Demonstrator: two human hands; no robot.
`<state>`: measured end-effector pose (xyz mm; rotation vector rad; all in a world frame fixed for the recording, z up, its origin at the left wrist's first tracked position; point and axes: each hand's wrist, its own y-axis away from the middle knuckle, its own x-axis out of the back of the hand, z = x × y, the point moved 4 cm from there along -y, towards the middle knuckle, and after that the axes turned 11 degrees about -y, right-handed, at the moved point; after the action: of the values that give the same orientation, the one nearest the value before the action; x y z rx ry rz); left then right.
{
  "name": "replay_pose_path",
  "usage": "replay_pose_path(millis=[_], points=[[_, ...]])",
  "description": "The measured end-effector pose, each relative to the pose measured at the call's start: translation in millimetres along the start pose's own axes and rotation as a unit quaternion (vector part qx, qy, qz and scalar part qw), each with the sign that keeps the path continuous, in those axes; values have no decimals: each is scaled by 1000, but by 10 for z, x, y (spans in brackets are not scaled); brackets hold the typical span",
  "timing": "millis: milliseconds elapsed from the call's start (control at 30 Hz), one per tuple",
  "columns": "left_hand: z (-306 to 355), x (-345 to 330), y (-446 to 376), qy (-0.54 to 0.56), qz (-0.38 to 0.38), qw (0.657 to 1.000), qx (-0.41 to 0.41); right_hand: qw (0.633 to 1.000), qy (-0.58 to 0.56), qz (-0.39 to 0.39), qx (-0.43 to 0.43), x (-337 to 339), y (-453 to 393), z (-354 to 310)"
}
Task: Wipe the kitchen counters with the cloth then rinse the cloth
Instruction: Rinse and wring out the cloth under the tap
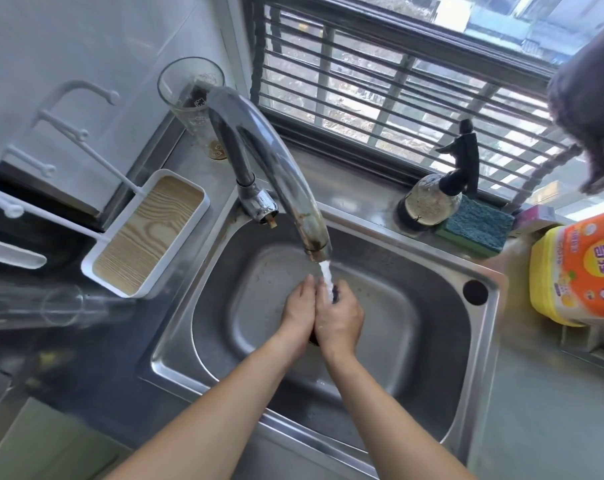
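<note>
Hands meet over the middle of the sink (pixel 414 258), pressed side by side under the running water (pixel 326 275). The left hand (pixel 298 311) and the right hand (pixel 340 318) are closed together around a dark cloth (pixel 335 293), of which only a small bit shows between the right fingers and another bit below the wrists. The stream from the tap (pixel 269 161) falls right onto the cloth where the fingertips meet.

Behind the sink, at the tap's base, a tall glass (pixel 193 95) stands on the steel counter (pixel 345 188). Left of the sink sits a white tray with a wood-grain floor (pixel 148 233), white rack arms rising from it. Behind the sink's right corner, on the ledge below the window (pixel 397 81), a spray bottle (pixel 439 188) stands touching a green sponge (pixel 473 226). Right of the sink, a yellow bottle with an orange label (pixel 577 271) stands on the counter. A grey cloth-like thing (pixel 594 98) hangs at the upper right, blurred.
</note>
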<state>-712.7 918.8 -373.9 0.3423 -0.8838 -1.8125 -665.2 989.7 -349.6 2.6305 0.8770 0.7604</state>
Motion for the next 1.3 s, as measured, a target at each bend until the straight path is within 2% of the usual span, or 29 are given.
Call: replay_pose_path(millis=[133, 200, 267, 333, 400, 467, 500, 600, 633, 733, 767, 833, 900, 1033, 1133, 1233, 1300], points=[[-45, 106, -47, -117, 4, 991, -56, 999, 7, -7, -48, 15, -55, 1], [36, 179, 15, -188, 13, 976, -108, 996, 4, -13, -83, 30, -83, -12], [32, 241, 10, -243, 19, 960, -140, 989, -28, 13, -142, 75, -140, 14], [-19, 268, -25, -242, -32, 965, -94, 974, -94, 35, -204, 96, -181, 70], [-102, 215, 20, -168, -148, 974, 16, 953, -175, 35, -245, 76, -185, 114], [-126, 187, 56, -114, -197, 973, 26, 954, -192, 31, -230, 80, -195, 144], [-131, 208, 33, -90, -179, 980, 13, 963, -166, 54, -206, 126, -204, 156], [-124, 304, -53, -60, -43, 997, 1, 973, -111, 168, -115, 274, -119, 66], [-114, 297, -49, -40, -26, 999, 20, 978, -105, 155, -86, 239, -62, 20], [-64, 154, -3, 88, -70, 985, 134, 997, -69, -2, -27, -65, 141, -36], [-45, 127, 10, 97, -82, 982, 139, 998, -51, -32, -24, -119, 174, -23], [-24, 75, 57, 75, -119, 982, 123, 999, -20, -25, -25, -114, 152, 14], [-65, 36, 71, 70, -126, 983, 113, 999, -6, -9, -34, -69, 80, 12], [-86, -16, 79, 95, -72, 986, 117, 1000, 4, -13, -18, -53, -11, -44], [-35, -21, 125, 79, -29, 989, 121, 999, 16, -15, -41, -3, -22, -17], [-47, 35, 101, 6, -42, 996, 80, 997, 45, -37, -43, 31, -61, 12], [7, 104, 107, -84, -55, 995, 4, 994, 46, -59, -75, 27, -74, 35]])
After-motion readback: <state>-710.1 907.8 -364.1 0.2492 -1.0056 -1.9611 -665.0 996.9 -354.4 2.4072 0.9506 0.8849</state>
